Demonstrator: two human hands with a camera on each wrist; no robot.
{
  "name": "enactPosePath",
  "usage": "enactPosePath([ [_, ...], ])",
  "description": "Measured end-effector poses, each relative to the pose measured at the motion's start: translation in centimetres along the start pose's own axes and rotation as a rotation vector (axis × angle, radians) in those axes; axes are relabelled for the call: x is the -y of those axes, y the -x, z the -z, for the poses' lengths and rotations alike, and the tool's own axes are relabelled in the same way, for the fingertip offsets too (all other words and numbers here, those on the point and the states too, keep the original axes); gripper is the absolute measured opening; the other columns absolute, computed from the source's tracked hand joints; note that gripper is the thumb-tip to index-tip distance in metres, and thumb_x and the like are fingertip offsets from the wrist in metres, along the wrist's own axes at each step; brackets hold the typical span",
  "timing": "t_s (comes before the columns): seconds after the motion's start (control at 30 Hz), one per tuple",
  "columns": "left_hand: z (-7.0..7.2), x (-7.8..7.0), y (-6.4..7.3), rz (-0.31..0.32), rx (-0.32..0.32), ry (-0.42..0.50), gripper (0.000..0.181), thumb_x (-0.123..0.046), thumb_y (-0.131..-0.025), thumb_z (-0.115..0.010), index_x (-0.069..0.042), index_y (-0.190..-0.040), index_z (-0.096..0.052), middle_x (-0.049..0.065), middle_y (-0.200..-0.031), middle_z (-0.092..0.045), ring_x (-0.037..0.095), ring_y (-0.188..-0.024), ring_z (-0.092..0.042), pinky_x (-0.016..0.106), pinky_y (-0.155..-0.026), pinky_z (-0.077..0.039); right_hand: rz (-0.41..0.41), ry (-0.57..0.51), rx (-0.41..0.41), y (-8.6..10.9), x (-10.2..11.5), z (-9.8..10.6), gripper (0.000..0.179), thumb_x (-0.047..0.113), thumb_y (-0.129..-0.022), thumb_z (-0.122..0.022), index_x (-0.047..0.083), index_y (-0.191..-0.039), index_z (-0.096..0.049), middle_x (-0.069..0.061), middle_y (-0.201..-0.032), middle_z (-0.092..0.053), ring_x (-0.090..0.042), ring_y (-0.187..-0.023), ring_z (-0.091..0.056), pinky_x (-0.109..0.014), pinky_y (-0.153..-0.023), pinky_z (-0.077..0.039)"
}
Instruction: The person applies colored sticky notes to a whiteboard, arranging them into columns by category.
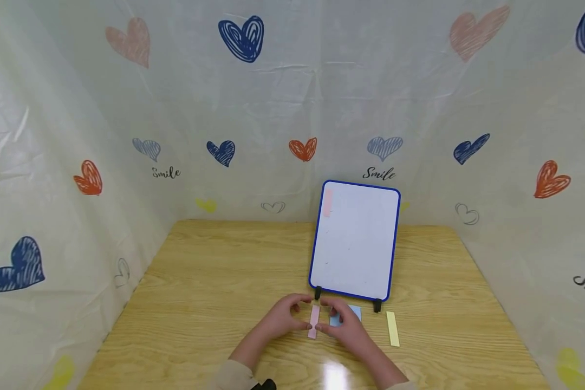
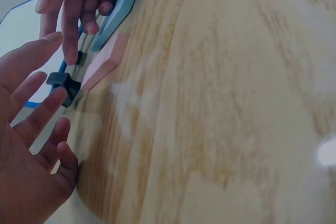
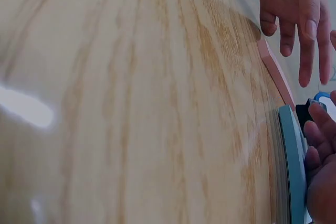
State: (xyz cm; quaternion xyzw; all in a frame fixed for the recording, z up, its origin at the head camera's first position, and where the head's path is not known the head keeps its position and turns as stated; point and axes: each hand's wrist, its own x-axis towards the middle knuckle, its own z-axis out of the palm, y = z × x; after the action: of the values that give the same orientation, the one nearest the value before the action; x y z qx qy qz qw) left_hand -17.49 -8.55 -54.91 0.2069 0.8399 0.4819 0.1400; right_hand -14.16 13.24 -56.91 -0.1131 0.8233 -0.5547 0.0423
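Pink pad [image 1: 314, 317] lies on the tabletop [image 1: 214, 271] between the two hands, the left hand [image 1: 283, 318] just to its left and the right hand [image 1: 348, 326] just to its right. Both are spread wide, thumbs parted from the fingers, gripping nothing; the thumb tips come close to the pad's sides, though whether they touch it I cannot tell. Partly hidden by the right hand is a light-blue pad [image 1: 356, 311], with a yellow strip [image 1: 392, 329] farther right. Just beyond stands a blue-framed whiteboard [image 1: 356, 244].
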Motion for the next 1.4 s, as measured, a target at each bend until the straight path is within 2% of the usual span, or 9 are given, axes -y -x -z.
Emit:
enactPosePath([
  [0.07,-0.1,0.1,0.0,-0.003,0.002,-0.014,0.063,-0.017,-0.073,-0.087,-0.011,-0.13,-0.061,0.003,-0.128,-0.06,0.026,-0.109,-0.054,0.04,-0.094,-0.044,-0.019,0.004,0.01,0.0,0.0,0.0,0.06,0.026,-0.077,-0.084,0.013,-0.131,-0.06,-0.005,-0.114,-0.06,-0.02,-0.093,-0.049,-0.03,-0.079,-0.038],
  [0.17,-0.3,0.1,0.2,0.024,0.013,-0.032,0.068,-0.017,-0.07,-0.088,-0.013,-0.132,-0.061,0.006,-0.132,-0.058,0.031,-0.12,-0.05,0.048,-0.1,-0.04,-0.037,-0.002,0.016,0.1,0.0,0.0,0.061,0.025,-0.076,-0.084,0.013,-0.131,-0.06,-0.004,-0.118,-0.061,-0.021,-0.095,-0.051,-0.03,-0.08,-0.038],
  [0.27,-0.5,-0.1,0.5,0.068,0.024,-0.043,0.072,-0.018,-0.067,-0.09,-0.016,-0.132,-0.06,0.009,-0.129,-0.057,0.034,-0.118,-0.048,0.052,-0.098,-0.04,-0.052,-0.012,0.019,0.2,-0.1,0.0,0.061,0.022,-0.075,-0.085,0.013,-0.13,-0.061,-0.003,-0.119,-0.061,-0.023,-0.096,-0.052,-0.03,-0.08,-0.038],
  [0.37,-0.9,-0.2,0.7,0.088,0.015,-0.039,0.074,-0.019,-0.064,-0.091,-0.018,-0.132,-0.061,0.008,-0.126,-0.057,0.031,-0.113,-0.047,0.051,-0.095,-0.041,-0.045,0.001,0.024,0.3,-0.1,0.0,0.062,0.022,-0.074,-0.086,0.013,-0.13,-0.061,-0.001,-0.12,-0.062,-0.023,-0.097,-0.052,-0.031,-0.081,-0.039],
  [0.47,-1.3,-0.2,0.8,0.066,-0.016,-0.037,0.074,-0.016,-0.063,-0.092,-0.016,-0.13,-0.062,0.006,-0.125,-0.058,0.029,-0.11,-0.048,0.048,-0.094,-0.042,-0.026,0.032,0.019,0.3,-0.3,0.0,0.062,0.023,-0.071,-0.087,0.014,-0.128,-0.063,0.001,-0.118,-0.063,-0.021,-0.098,-0.053,-0.032,-0.083,-0.04],
  [0.7,-2.2,0.2,0.8,0.035,-0.076,-0.107,0.072,-0.012,-0.061,-0.092,-0.018,-0.127,-0.064,0.001,-0.122,-0.061,0.02,-0.101,-0.047,0.037,-0.088,-0.044,0.036,0.112,-0.011,0.3,-0.5,-0.2,0.057,0.021,-0.07,-0.088,0.012,-0.122,-0.066,0.001,-0.11,-0.063,-0.02,-0.093,-0.054,-0.031,-0.08,-0.043],
  [0.9,-2.2,0.2,0.7,0.04,-0.084,-0.132,0.07,-0.009,-0.061,-0.091,-0.02,-0.125,-0.065,-0.001,-0.121,-0.062,0.02,-0.102,-0.048,0.039,-0.09,-0.044,0.023,0.144,-0.008,-0.1,-0.5,-0.3,0.055,0.02,-0.069,-0.088,0.012,-0.12,-0.067,0.002,-0.112,-0.063,-0.02,-0.095,-0.055,-0.032,-0.082,-0.045],
  [1.1,-2.4,0.4,0.4,0.057,-0.09,-0.158,0.065,-0.011,-0.066,-0.09,-0.021,-0.125,-0.066,-0.004,-0.123,-0.062,0.019,-0.104,-0.048,0.04,-0.093,-0.043,0.014,0.146,-0.005,-0.2,-0.5,-0.2,0.054,0.019,-0.07,-0.087,0.013,-0.119,-0.067,0.0,-0.113,-0.063,-0.021,-0.097,-0.055,-0.034,-0.084,-0.046],
  [1.4,-2.4,0.2,0.3,0.067,-0.109,-0.162,0.061,-0.012,-0.067,-0.089,-0.021,-0.123,-0.067,-0.003,-0.12,-0.063,0.019,-0.101,-0.048,0.04,-0.092,-0.043,0.068,0.137,-0.028,-0.4,-0.8,-0.5,0.042,0.008,-0.073,-0.082,0.012,-0.113,-0.069,0.002,-0.112,-0.065,-0.021,-0.099,-0.057,-0.037,-0.089,-0.047],
])
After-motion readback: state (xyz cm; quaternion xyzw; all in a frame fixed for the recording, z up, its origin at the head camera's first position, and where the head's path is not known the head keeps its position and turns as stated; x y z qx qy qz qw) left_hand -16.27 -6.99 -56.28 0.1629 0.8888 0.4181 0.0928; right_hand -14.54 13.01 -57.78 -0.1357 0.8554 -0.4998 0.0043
